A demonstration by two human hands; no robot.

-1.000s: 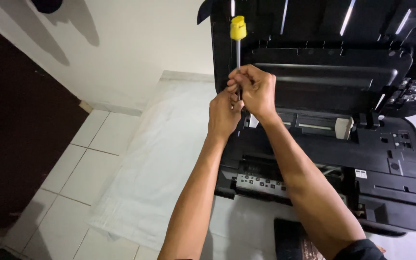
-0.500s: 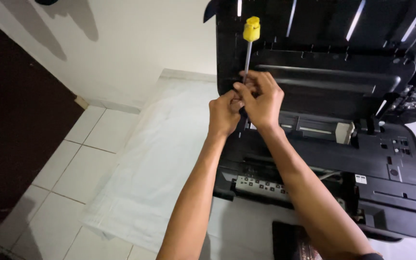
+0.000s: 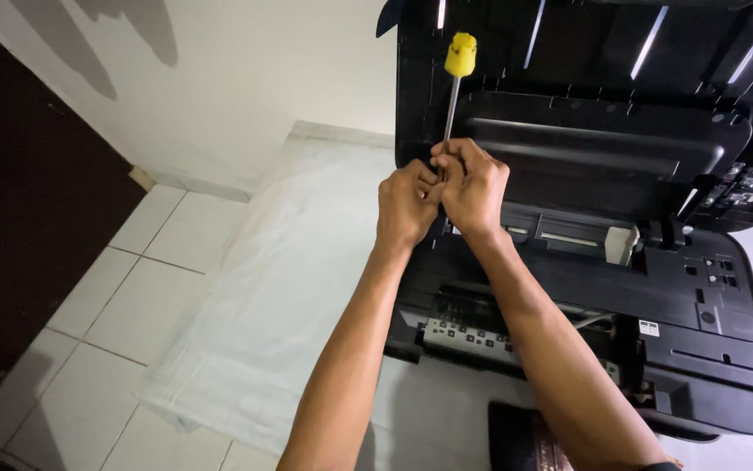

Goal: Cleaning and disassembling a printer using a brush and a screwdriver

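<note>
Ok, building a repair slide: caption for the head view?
Both hands grip a yellow-handled metal screwdriver, handle up, over an opened black plastic printer.

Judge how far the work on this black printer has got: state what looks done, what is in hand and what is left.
Done: the printer sits on a white sheet with its lid raised and its inner parts exposed. In hand: the left hand and right hand meet around the shaft of a yellow-handled screwdriver, handle up. Left: the body looks otherwise assembled; the tip is hidden, so nothing shows a screw removed.
</note>
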